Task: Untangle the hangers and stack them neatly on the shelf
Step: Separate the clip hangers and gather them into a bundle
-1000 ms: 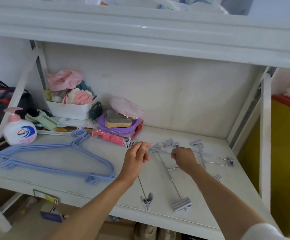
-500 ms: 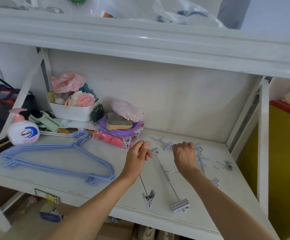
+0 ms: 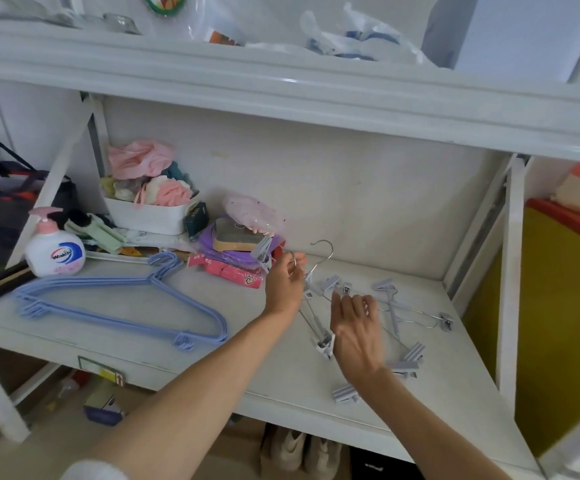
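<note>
Several metal clip hangers with grey-lilac clips lie tangled on the white shelf, right of centre. My left hand pinches the wire hook of one clip hanger, which tilts up off the shelf; a second hook stands up beside it. My right hand hovers over the tangle with fingers spread, holding nothing. A stack of blue plastic hangers lies flat at the left.
A soap pump bottle, a white bin of cloth items, a purple dish with a sponge and a red packet crowd the back left. An upper shelf overhangs. A shelf post stands at right.
My left hand has lifted a hanger by its hook, raising it off the shelf. My right hand let go of the clips, opened and drew back toward me.
</note>
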